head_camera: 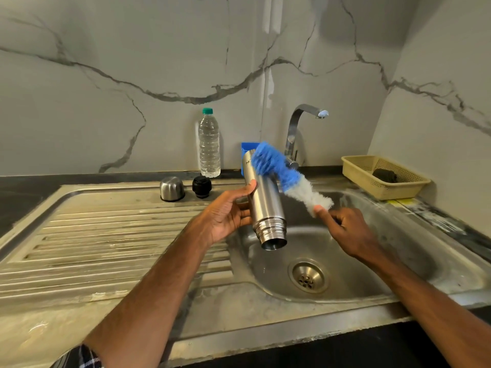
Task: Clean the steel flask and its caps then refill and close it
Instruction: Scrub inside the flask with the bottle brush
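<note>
I'm scrubbing the steel flask (265, 205) exterior over the sink (398, 261): left hand (228, 213) grips it, right hand (345, 229) grips bottle brush (287, 176); next, probably brush inside its mouth.

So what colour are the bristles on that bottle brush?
The fluffy bottle brush is blue at the tip, white lower down; head view.

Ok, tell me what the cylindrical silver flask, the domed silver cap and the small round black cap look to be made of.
Cylindrical silver flask, gripped by the left hand: brushed stainless steel, going by its satin sheen and streaked reflections. Domed silver cap: apparently the same brushed steel, with a soft highlight. Small round black cap: probably plastic, dark and semi-glossy, though not certain.
</note>
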A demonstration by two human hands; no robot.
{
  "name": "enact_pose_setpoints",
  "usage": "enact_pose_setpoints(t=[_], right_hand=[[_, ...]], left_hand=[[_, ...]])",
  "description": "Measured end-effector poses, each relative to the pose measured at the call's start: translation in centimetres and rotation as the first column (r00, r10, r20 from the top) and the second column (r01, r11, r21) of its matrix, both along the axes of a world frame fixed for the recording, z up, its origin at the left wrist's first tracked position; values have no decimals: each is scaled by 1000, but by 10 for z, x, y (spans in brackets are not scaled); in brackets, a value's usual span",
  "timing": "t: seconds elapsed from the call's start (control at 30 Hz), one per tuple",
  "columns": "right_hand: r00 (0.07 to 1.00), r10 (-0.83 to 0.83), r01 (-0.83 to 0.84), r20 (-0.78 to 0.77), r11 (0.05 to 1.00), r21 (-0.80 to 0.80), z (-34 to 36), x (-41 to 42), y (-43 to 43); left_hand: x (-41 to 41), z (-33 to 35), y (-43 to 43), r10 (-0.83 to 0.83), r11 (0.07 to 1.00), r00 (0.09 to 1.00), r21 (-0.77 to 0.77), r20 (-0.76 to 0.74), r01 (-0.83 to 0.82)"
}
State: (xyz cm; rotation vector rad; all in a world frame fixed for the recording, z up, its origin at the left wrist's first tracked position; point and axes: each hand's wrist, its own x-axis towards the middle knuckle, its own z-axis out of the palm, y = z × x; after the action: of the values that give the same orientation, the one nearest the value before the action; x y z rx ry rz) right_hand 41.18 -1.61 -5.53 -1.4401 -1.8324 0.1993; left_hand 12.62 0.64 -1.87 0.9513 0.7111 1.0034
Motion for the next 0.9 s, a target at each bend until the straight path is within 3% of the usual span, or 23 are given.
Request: enact_pose_setpoints(t=[0.57, 0.7, 0.8, 0.9], right_hand=[[999, -35, 35, -5, 999, 7, 1, -2, -1], [996, 33, -33, 85, 999, 9, -1, -1, -2], [999, -15, 15, 30, 1000, 14, 1, -1, -2], [995, 19, -22, 96, 999, 25, 0, -3, -5]], left_hand=[[-7, -2, 6, 60, 998, 997, -9, 41, -60], [-6, -4, 6, 69, 998, 997, -9, 34, -69], [-5, -5, 7, 69, 998, 998, 0, 8, -69], [-4, -6, 8, 70, 998, 998, 3, -5, -70]])
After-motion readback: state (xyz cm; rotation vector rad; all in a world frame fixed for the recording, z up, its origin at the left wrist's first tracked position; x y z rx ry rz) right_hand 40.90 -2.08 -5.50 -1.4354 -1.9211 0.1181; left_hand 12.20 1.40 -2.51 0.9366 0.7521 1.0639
